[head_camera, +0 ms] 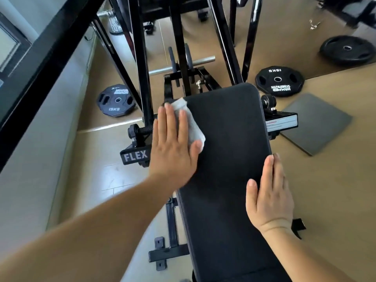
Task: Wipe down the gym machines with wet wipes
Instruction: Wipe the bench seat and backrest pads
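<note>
Long black padded bench pad [225, 159] of the gym machine running away from the camera, matte vinyl, rounded far corners. Serves as the surface here.

Left hand [173, 147] flat on the pad's left edge, near the far end. Fingers [170, 119] stretched out straight and together, not curled, pressing a white crumpled wet wipe [190, 123] down onto the surface. Wipe pinned under palm and fingers; its far corner and right side stick out past the fingertips and thumb. No pinch grip, just flat pressure.

Right hand [268, 194] flat on the pad's right edge, nearer the camera than the left. Fingers extended and close together, thumb lying alongside, holding nothing, palm down on the pad. Both forearms bare.

Black steel machine frame [142, 64] rising beyond the pad, with a chrome plate-loading bar [201, 60] crossing it. Black bracket with white "FLEX" lettering [135, 155] just left of the pad, touching the left hand's edge in the view. White warning label [281, 123] on the frame to the right of the pad.

Three black weight plates on the tan rubber floor [335, 190]: one marked 15KG to the left [116, 100], one marked 15KG right of the frame [279, 81], one further off at upper right [348, 49]. Dark grey square mat [317, 123] lying flat on the floor right of the pad. Black floor brace [168, 253] under the pad's near end.
</note>
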### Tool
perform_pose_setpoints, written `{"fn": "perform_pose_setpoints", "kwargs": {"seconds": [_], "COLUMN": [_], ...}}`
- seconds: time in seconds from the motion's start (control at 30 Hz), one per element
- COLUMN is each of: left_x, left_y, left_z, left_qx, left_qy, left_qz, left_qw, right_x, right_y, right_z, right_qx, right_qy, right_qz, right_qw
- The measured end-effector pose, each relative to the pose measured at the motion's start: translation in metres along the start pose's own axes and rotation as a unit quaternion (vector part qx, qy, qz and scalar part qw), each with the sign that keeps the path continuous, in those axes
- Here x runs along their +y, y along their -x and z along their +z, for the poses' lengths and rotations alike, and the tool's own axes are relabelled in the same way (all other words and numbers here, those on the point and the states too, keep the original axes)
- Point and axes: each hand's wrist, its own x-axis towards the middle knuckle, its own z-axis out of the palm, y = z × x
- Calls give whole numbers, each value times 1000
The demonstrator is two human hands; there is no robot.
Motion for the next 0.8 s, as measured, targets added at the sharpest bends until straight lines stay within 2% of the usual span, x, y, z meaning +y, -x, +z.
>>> {"fn": "perform_pose_setpoints", "kwargs": {"seconds": [0.07, 0.2, 0.3, 0.43, 0.5, 0.57, 0.7, 0.8], "left_x": [31, 50, 31, 2, 8, 27, 59, 54], "left_y": [47, 119, 89, -14, -18, 17, 113, 119], "left_z": [20, 43, 31, -1, 0, 14, 42, 40], "left_qx": [-13, -52, -40, 0, 8, 5, -48, -75], "left_qy": [38, 22, -2, 8, 27, 52, 76, 83], "left_qz": [-30, 29, 61, -31, -57, -74, -69, -69], "left_qw": [999, 998, 997, 999, 998, 996, 994, 991], "right_x": [0, -1, -1, -1, -1, -1, -6, -11], "right_y": [0, -1, -2, -1, -2, -1, -4, -6], "right_z": [-1, -2, -2, -1, -1, -3, -9, -23], "right_qx": [-1, -4, -4, -8, -11, -22, -78, -156], "right_qy": [1, -6, -9, -17, -21, -24, -20, 6], "right_qz": [3, -6, -9, -12, 0, 5, 19, 33], "right_qw": [1000, 1000, 1000, 1000, 1000, 999, 997, 987]}}
